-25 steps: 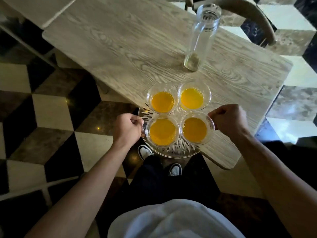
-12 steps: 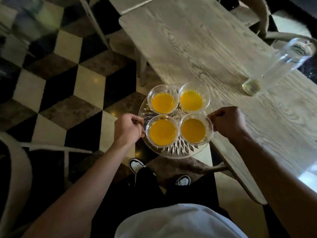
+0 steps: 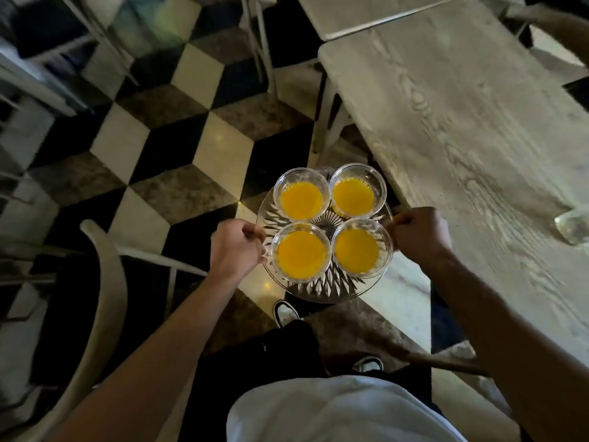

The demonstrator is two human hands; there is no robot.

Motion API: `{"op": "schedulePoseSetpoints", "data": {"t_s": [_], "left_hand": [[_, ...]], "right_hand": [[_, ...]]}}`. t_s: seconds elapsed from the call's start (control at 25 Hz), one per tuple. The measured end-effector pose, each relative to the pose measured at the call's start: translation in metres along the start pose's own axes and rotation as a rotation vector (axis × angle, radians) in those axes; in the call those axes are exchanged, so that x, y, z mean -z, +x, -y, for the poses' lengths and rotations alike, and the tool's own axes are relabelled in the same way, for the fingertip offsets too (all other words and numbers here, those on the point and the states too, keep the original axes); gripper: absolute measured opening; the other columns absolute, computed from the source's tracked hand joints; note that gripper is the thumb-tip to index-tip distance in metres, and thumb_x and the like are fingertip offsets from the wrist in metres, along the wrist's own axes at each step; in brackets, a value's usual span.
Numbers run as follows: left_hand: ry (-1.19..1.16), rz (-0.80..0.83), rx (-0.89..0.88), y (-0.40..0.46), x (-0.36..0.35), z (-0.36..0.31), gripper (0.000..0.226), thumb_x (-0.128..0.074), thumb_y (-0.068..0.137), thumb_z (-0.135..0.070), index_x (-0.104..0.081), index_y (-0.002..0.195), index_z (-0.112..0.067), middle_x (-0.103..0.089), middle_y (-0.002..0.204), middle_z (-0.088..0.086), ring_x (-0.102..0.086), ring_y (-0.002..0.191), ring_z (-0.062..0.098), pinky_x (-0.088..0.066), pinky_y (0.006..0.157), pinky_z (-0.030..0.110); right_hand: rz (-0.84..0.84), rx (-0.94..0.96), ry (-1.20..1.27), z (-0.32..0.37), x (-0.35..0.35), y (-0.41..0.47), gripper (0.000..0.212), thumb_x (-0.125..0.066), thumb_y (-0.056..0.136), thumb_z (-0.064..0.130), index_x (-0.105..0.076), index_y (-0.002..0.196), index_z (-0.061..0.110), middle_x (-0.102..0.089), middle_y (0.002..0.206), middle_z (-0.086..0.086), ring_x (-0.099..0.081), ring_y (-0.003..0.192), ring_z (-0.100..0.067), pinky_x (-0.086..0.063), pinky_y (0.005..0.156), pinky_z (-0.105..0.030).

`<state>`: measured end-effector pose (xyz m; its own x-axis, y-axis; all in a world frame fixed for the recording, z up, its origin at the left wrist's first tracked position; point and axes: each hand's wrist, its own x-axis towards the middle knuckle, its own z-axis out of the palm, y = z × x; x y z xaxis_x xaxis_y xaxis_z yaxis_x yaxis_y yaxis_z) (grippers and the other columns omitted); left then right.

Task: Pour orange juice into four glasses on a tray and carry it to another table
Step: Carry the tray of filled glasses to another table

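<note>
A round cut-glass tray (image 3: 322, 290) hangs in the air over the checkered floor, level. My left hand (image 3: 234, 247) grips its left rim and my right hand (image 3: 419, 236) grips its right rim. On it stand several clear glasses of orange juice: far left (image 3: 301, 194), far right (image 3: 356, 190), near left (image 3: 301, 252), near right (image 3: 361, 248). The tray is off the wooden table (image 3: 462, 129), which lies to my right. The base of the empty glass jug (image 3: 573, 224) shows at the right edge on that table.
A pale curved chair back (image 3: 105, 298) is close on my left. White table and chair legs (image 3: 328, 116) stand ahead. Another tabletop (image 3: 360, 14) lies at the top. My shoes (image 3: 285, 312) are on the tiled floor (image 3: 178, 161) below the tray.
I have turned left with the tray held in both hands. It has left the table's edge and is now over the floor; the table and jug slid to the right of view.
</note>
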<state>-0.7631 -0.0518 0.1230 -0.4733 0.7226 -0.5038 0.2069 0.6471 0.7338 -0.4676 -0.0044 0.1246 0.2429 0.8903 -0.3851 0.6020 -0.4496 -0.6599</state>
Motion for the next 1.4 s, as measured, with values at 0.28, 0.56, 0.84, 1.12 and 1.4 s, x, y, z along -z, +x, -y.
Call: {"op": "schedulePoseSetpoints", "data": {"t_s": [0.28, 0.56, 0.84, 1.12, 1.4], "left_hand": [[0.094, -0.102, -0.025, 0.050, 0.060, 0.009, 0.028, -0.064, 0.092, 0.000, -0.077, 0.077, -0.019, -0.077, 0.077, -0.004, -0.075, 0.065, 0.011, -0.044, 0.037, 0.014], [0.123, -0.127, 0.005, 0.090, 0.100, 0.012, 0.030, -0.065, 0.095, -0.002, -0.074, 0.072, -0.018, -0.077, 0.076, 0.006, -0.077, 0.071, 0.023, -0.066, 0.061, 0.039], [0.051, -0.140, 0.096, 0.143, 0.128, 0.005, 0.032, -0.063, 0.096, -0.004, -0.076, 0.070, -0.016, -0.075, 0.061, 0.004, -0.077, 0.058, 0.022, -0.065, 0.051, 0.044], [-0.033, -0.183, 0.081, 0.209, 0.149, -0.025, 0.024, -0.065, 0.094, 0.003, -0.077, 0.077, -0.007, -0.077, 0.070, 0.012, -0.075, 0.056, 0.020, -0.066, 0.056, 0.037], [-0.021, -0.247, 0.113, 0.279, 0.158, -0.078, 0.024, -0.065, 0.094, 0.005, -0.078, 0.077, -0.007, -0.074, 0.060, 0.006, -0.072, 0.050, 0.014, -0.058, 0.047, 0.024]], "right_hand": [[0.095, 0.060, -0.027, 0.067, -0.063, 0.025, 0.023, -0.070, 0.080, 0.003, -0.078, 0.066, 0.019, -0.070, 0.051, 0.011, -0.065, 0.041, -0.003, -0.042, 0.037, -0.007], [0.135, 0.087, -0.014, 0.121, -0.108, 0.047, 0.022, -0.069, 0.082, -0.003, -0.076, 0.070, 0.014, -0.067, 0.049, 0.019, -0.063, 0.037, -0.002, -0.044, 0.035, -0.011], [0.172, 0.124, -0.035, 0.170, -0.145, 0.083, 0.027, -0.067, 0.082, -0.002, -0.075, 0.067, 0.018, -0.068, 0.050, 0.018, -0.068, 0.042, -0.006, -0.051, 0.038, -0.017], [0.244, 0.184, -0.058, 0.232, -0.173, 0.142, 0.018, -0.069, 0.085, 0.000, -0.078, 0.077, 0.014, -0.073, 0.058, 0.013, -0.071, 0.048, -0.008, -0.052, 0.042, -0.015], [0.277, 0.195, -0.075, 0.305, -0.193, 0.216, 0.020, -0.064, 0.086, -0.002, -0.079, 0.080, 0.010, -0.073, 0.060, 0.008, -0.071, 0.049, -0.006, -0.054, 0.043, -0.018]]}}
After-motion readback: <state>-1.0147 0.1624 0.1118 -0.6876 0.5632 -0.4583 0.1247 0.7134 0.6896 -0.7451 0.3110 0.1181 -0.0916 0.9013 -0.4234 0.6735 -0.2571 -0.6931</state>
